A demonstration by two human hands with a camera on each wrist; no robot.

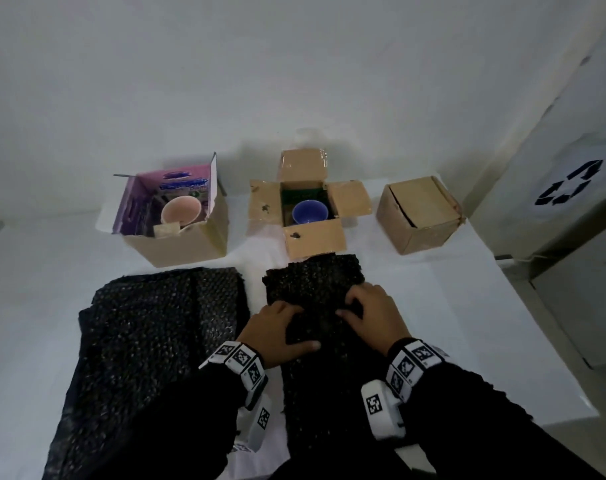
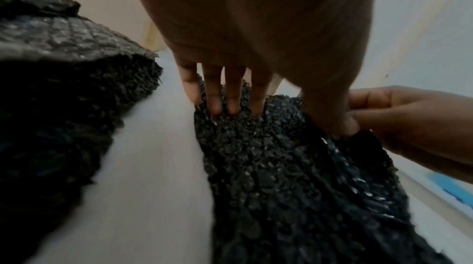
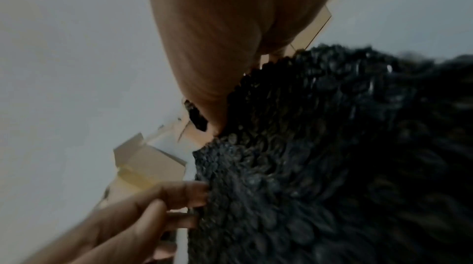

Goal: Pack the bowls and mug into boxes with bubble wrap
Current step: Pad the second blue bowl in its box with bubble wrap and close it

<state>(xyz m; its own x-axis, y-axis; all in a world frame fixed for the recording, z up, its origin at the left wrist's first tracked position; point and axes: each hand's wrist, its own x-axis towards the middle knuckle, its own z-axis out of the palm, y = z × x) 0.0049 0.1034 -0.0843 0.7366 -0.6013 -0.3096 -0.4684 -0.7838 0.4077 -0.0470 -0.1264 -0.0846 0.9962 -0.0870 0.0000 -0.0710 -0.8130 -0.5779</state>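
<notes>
Both hands are down on the narrow strip of black bubble wrap [image 1: 315, 282] in front of the middle box [image 1: 310, 206] — this looks like the wrapping step, a sheet being readied for the next piece. The left hand [image 1: 277, 332] lies on the strip's left side, fingers bent down over the edge with their tips dug into the bubbles and the thumb stretched across the top, so it has a grip on the plastic. The right hand [image 1: 370, 315] sits on the right side, knuckles raised, fingers curled into a fold of the wrap, pinching it. Forearms run in from below, close together, wrists low over the table [image 1: 450, 306].

Where's the crockery? The blue bowl [image 1: 310, 211] sits bare in the open middle box, the pink bowl [image 1: 180, 211] in the left box [image 1: 177, 220]; the right box [image 1: 421, 214] has its flaps folded shut, and no mug shows. A larger bubble-wrap sheet [image 1: 156, 327] lies to the left.

Next move, as I judge it — lift or fold this strip free, then fetch a bowl out onto it. The plastic is limp, so both grips need to hold.
</notes>
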